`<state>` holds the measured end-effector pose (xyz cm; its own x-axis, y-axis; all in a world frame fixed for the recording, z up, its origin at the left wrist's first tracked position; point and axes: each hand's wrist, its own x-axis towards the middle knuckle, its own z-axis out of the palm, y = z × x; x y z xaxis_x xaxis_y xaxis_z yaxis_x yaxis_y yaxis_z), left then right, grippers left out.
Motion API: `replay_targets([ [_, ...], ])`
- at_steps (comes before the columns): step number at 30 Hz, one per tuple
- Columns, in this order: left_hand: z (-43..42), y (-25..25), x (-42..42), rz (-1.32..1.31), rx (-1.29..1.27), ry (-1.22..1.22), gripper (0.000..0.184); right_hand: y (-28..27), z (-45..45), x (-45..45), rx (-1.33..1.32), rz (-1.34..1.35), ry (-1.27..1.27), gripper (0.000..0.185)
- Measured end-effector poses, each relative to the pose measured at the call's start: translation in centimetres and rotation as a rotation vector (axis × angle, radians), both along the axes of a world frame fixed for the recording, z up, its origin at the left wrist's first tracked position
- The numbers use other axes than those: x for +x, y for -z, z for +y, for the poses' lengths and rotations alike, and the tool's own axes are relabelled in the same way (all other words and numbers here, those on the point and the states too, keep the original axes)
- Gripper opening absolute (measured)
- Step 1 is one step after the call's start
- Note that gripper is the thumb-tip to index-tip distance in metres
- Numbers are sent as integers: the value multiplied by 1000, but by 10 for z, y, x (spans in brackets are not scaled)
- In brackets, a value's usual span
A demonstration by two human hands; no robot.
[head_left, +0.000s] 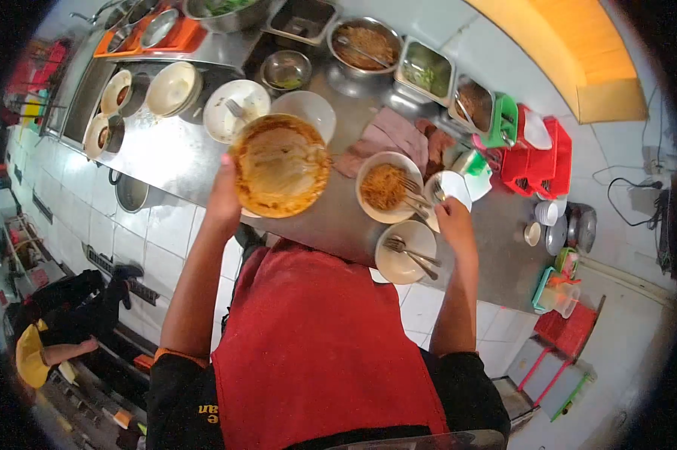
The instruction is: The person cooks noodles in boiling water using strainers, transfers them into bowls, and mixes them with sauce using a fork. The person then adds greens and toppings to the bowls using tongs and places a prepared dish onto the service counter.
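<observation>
My left hand [224, 196] grips the rim of a bowl [282, 165] smeared with orange sauce, tilted so its inside faces me. My right hand [455, 219] is closed at a small white plate [454, 187], pinching a metal utensil [439, 193]; whether it is a spoon or a fork is unclear. Just left of that hand stands a white bowl of noodles [384, 187] with several forks [413, 196] over its rim. Nearer me, another white bowl [406, 266] holds more cutlery [413, 253]. A pale plate [316, 112] lies partly hidden behind the sauce-smeared bowl.
On the steel counter [177, 154] are a plate with a fork [233, 124], stacked bowls [175, 88] and a pink cloth [391, 139]. Metal food pans [424, 71] line the wall. A red rack [535, 161] stands right. Another person in yellow [32, 358] is at lower left.
</observation>
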<state>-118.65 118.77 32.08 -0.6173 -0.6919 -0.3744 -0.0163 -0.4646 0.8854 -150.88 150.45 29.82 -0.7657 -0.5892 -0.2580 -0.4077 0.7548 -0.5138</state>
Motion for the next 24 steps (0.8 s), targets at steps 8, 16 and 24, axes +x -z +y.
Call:
replay_targets([
  [8,-128,65,179,150,144,-352,73,-54,8,75,12,248,112,24],
  [16,-227,186,231,-109,-104,-481,63,-50,-237,276,-95,-58,-268,26],
  [24,-254,118,263,16,435,-139,80,41,-411,379,-79,-157,-376,22],
])
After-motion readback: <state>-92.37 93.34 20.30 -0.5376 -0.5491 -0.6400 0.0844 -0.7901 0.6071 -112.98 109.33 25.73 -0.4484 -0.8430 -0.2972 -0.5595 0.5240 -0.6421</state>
